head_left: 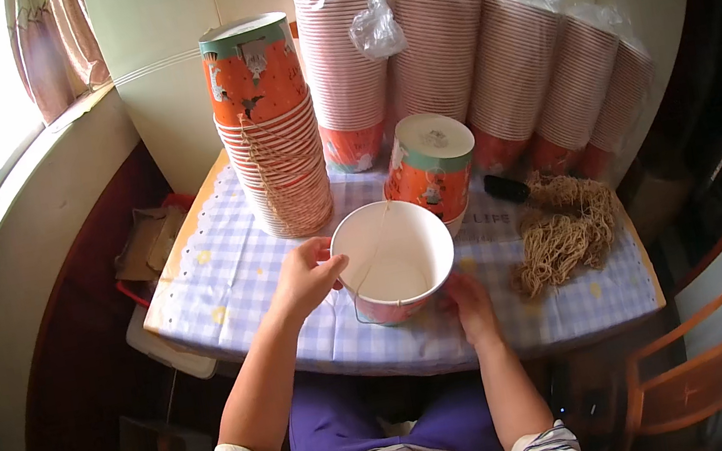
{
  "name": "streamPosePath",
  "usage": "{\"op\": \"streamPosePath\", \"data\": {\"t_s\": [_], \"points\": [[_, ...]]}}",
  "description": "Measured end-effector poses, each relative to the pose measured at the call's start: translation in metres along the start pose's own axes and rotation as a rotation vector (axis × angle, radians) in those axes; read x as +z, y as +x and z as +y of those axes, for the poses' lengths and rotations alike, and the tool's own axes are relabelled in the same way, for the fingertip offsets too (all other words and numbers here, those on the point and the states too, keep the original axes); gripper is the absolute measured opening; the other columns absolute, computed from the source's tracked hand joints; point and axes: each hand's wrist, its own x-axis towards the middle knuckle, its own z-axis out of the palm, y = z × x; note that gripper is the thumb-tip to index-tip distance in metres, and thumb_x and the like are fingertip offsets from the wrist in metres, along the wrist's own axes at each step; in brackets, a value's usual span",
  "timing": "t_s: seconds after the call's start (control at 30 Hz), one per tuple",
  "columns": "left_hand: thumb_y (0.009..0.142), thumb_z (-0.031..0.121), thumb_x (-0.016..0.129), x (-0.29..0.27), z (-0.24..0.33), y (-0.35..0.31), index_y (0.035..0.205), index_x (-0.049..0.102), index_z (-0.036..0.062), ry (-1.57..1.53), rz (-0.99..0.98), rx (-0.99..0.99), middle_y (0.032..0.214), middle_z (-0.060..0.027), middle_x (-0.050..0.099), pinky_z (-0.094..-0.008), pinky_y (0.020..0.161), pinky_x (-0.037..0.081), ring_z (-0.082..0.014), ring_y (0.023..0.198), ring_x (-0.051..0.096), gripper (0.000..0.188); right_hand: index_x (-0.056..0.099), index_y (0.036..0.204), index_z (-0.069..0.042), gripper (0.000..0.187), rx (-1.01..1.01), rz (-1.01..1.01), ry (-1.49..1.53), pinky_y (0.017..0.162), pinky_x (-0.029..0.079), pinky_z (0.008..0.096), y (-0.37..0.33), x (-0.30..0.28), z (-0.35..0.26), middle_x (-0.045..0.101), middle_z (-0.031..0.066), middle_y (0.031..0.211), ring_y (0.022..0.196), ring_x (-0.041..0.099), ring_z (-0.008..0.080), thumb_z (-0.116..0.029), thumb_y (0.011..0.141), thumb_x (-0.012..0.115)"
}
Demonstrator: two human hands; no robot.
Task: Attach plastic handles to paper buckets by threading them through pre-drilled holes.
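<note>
The open paper bucket (410, 255) sits at the middle of the frame, upright over the checked tablecloth (219, 281), its white inside facing up. At its left the left hand (305, 277) pinches the rim between thumb and fingers; at its lower right the right hand (473, 304) has its fingers partly hidden behind the bucket's side, so I cannot tell whether they are pressed together or gripping anything. A thin string (376, 249) runs across the bucket's mouth from the back rim, and a loop hangs outside the front left edge, so stringing this one looks well along, though whether both ends are fastened cannot be made out. Judging by the strings dangling down the tall stack (276, 168) at upper left, many buckets there seem done. Much seems left: the wrapped stacks (439, 52) across the upper middle and right (partly under clear plastic) show no strings that I can see, and a heap of loose string (568, 235) lies at the right. Just behind the open bucket stands an upturned orange bucket (436, 171), with no string visible on it.
</note>
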Motion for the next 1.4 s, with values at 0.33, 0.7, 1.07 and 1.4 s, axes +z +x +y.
{"op": "streamPosePath", "data": {"t_s": [0.33,0.7,1.07,1.4], "points": [[0.081,0.006,0.054,0.002,-0.023,0.010,0.110,0.063,-0.0048,-0.039,0.059,0.238,0.083,-0.0040,0.066,-0.0222,0.059,0.045,-0.0049,0.068,0.055,0.032,0.061,0.112,-0.009,0.033,0.171,-0.211,0.138,0.057,0.046,0.0232,0.024,-0.011,-0.007,0.063,0.0005,0.086,0.070,0.058,0.0084,-0.036,0.095,0.051],[0.088,0.007,0.059,0.000,-0.031,-0.004,0.114,0.062,0.0003,-0.003,0.058,0.361,0.077,0.0007,0.060,-0.0212,0.056,0.042,-0.0024,0.061,0.048,0.027,0.056,0.103,-0.006,0.022,0.188,-0.227,0.631,0.071,0.055,0.0349,0.019,-0.014,-0.004,0.065,0.0074,0.092,0.078,0.064,0.0214,-0.009,0.084,0.069],[0.075,0.019,0.074,0.006,0.002,-0.056,0.127,0.052,0.0056,0.325,0.047,0.739,0.125,-0.0173,0.055,-0.0417,0.096,0.041,-0.0321,0.115,0.051,0.058,0.058,0.099,-0.003,0.023,-0.141,-0.238,0.606,0.083,0.052,0.0339,-0.006,-0.013,0.001,0.066,0.0080,0.096,0.089,0.064,0.0194,-0.003,0.081,0.072],[0.073,-0.004,0.066,0.049,-0.009,-0.104,0.097,0.066,0.0045,0.427,0.175,0.955,0.068,-0.0049,0.057,-0.0345,0.060,0.041,-0.0216,0.059,0.054,0.026,0.057,0.100,-0.002,0.025,-0.430,0.078,0.414,0.087,0.046,0.0282,-0.020,0.006,0.004,0.064,0.0070,0.101,0.092,0.060,0.0133,-0.003,0.081,0.073]]}}
